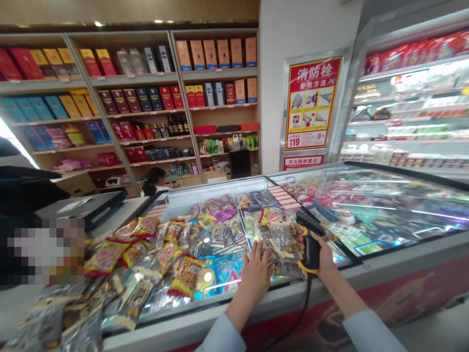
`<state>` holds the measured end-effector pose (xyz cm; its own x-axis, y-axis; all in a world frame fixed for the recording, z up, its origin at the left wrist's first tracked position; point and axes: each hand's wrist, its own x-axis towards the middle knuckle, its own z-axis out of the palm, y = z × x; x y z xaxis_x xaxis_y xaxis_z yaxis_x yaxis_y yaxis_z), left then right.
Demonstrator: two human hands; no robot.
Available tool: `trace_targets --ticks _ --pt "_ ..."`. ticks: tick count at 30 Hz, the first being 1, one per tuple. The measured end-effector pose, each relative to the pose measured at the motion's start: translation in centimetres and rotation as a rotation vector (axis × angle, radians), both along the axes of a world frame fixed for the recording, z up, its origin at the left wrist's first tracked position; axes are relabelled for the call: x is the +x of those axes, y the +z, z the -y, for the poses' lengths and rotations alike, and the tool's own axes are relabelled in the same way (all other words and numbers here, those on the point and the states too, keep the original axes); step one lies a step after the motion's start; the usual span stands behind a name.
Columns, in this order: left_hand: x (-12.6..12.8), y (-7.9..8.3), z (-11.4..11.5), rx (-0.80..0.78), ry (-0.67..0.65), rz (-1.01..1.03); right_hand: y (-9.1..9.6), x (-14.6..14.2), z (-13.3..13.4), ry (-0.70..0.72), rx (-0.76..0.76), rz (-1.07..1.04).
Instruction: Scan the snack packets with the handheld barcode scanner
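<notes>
My right hand (324, 254) is wrapped round the handle of a black and yellow barcode scanner (311, 247), held above the freezer's glass top. Its cord hangs down past the front edge. Just left of it, my left hand (257, 270) rests with fingers spread over a pile of clear snack packets (281, 234); whether it grips one I cannot tell. A red and yellow snack bag (271, 215) lies at the back of that pile. To the left, more red and yellow snack bags (186, 275) and dark clear packets (135, 298) are scattered over the glass.
The chest freezer (205, 313) stretches across in front of me, with frozen goods under its glass. A person (156, 182) is low behind it. Boxed goods fill the shelves (220, 73) at the back, and a lit cooler (414, 107) stands at right.
</notes>
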<state>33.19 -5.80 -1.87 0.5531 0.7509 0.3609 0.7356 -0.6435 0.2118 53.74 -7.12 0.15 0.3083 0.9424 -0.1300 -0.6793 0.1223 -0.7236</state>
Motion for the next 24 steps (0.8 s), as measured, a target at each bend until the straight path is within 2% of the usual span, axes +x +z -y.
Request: trace_targets --ticks 4,12,17,24 --pt "0.8 -0.1 -0.6 0.006 0.018 0.017 -0.1 0.2 -0.3 -0.022 -0.002 -0.043" --pt "0.7 0.0 -0.3 0.058 0.094 0.107 -0.4 0.3 0.1 -0.042 0.043 -0.066" --pt "0.7 -0.2 -0.5 0.132 0.058 0.134 -0.5 0.5 0.0 -0.052 0.032 -0.067" --pt "0.8 -1.2 -1.0 0.086 0.036 0.195 -0.3 0.3 0.1 -0.008 0.03 -0.001"
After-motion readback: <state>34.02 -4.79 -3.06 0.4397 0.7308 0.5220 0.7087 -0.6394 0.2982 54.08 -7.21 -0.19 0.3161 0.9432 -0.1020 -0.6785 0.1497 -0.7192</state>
